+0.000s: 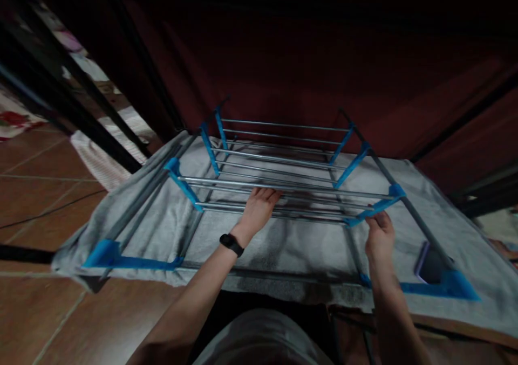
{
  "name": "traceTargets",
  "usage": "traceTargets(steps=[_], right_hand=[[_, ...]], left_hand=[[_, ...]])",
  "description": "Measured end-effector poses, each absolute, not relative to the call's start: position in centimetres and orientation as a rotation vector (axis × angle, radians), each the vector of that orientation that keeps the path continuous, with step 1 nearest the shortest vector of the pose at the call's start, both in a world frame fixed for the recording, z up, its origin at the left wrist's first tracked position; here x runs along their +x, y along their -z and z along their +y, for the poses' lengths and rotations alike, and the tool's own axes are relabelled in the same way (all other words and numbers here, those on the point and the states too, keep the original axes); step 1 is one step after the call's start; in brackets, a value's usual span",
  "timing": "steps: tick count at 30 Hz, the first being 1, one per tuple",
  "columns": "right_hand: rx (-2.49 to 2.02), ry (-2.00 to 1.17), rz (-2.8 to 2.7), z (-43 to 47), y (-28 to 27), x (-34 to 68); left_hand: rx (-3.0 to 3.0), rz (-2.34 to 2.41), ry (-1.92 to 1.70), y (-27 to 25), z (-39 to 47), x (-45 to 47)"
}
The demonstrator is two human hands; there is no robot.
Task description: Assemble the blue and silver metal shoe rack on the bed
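While my right hand (pixel 379 238) pinches a blue bracket (pixel 360 217) between thumb and fingers, my left hand (pixel 258 212) bends over the metal rods (pixel 324 191), fingertips hidden so I cannot tell whether they grip, probably to steady middle and end together. The rack (pixel 267 156) lies on the gray cloth (pixel 307 241) before me, rods crosswise, its long axis seemingly following the side poles (pixel 424 229), away toward the dark red panel (pixel 283 68).

Fingers (pixel 263 193) on blue-jointed metal rack (pixel 315 190)
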State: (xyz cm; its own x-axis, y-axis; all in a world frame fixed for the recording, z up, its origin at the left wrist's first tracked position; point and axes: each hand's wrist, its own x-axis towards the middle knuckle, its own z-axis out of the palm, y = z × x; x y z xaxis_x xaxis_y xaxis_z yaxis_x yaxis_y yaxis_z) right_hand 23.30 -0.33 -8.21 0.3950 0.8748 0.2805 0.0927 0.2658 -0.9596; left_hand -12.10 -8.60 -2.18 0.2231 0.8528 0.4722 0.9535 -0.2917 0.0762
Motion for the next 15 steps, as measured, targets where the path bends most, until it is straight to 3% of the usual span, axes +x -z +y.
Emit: traceTargets(steps=[15], right_hand=[[-1.244, -0.7, -1.077, -0.49, 8.52, 23.98]], left_hand=[[-2.265, -1.7, 0.595, 2.16, -8.94, -12.05]])
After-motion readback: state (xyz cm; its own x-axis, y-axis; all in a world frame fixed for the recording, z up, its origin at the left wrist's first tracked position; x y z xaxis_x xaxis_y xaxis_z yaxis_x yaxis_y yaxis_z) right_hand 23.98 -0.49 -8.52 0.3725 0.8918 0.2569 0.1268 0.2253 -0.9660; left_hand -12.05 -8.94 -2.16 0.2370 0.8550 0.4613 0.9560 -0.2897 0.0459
